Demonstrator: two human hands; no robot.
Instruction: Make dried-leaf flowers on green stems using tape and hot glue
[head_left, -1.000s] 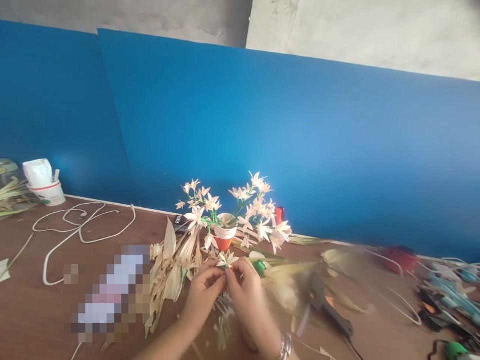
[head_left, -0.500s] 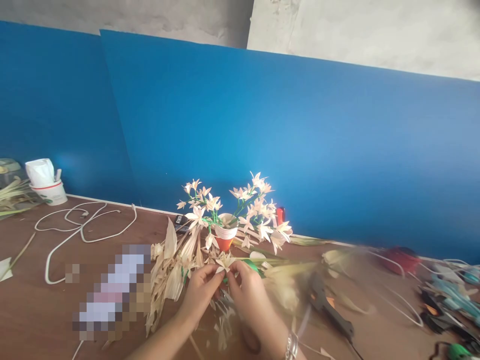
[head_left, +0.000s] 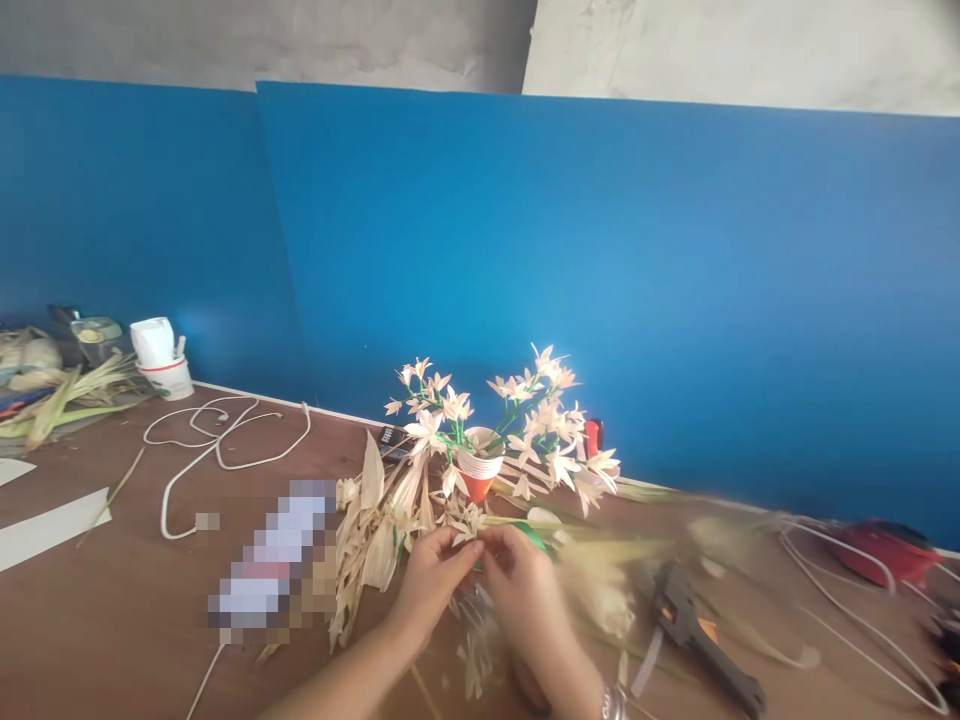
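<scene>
Between my fingertips is a small pale flower point(head_left: 470, 521) that looks made of dried corn husk. My left hand point(head_left: 438, 568) pinches it from the left, thumb and forefinger pressed together. My right hand point(head_left: 517, 572) grips its base from the right, the fingertips of both hands nearly touching. Just beyond stands a white and orange paper cup point(head_left: 481, 466) holding green-stemmed husk flowers point(head_left: 551, 400) that spread to both sides. Dried corn husks point(head_left: 382, 550) lie left of my hands. A green round thing point(head_left: 531, 536) shows partly behind my right hand.
A black glue gun point(head_left: 701, 635) lies to the right, with a white cable point(head_left: 847, 635) and a red object point(head_left: 881, 550) beyond. On the left are another white cable point(head_left: 176, 500), a pixelated object point(head_left: 274, 555), paper strips point(head_left: 56, 528) and a white tub point(head_left: 169, 380). A blue panel point(head_left: 450, 250) borders the table.
The view has turned left, so everything sits further right in the picture. Both hands keep their pinch on the flower, which is turned a little between the fingers.
</scene>
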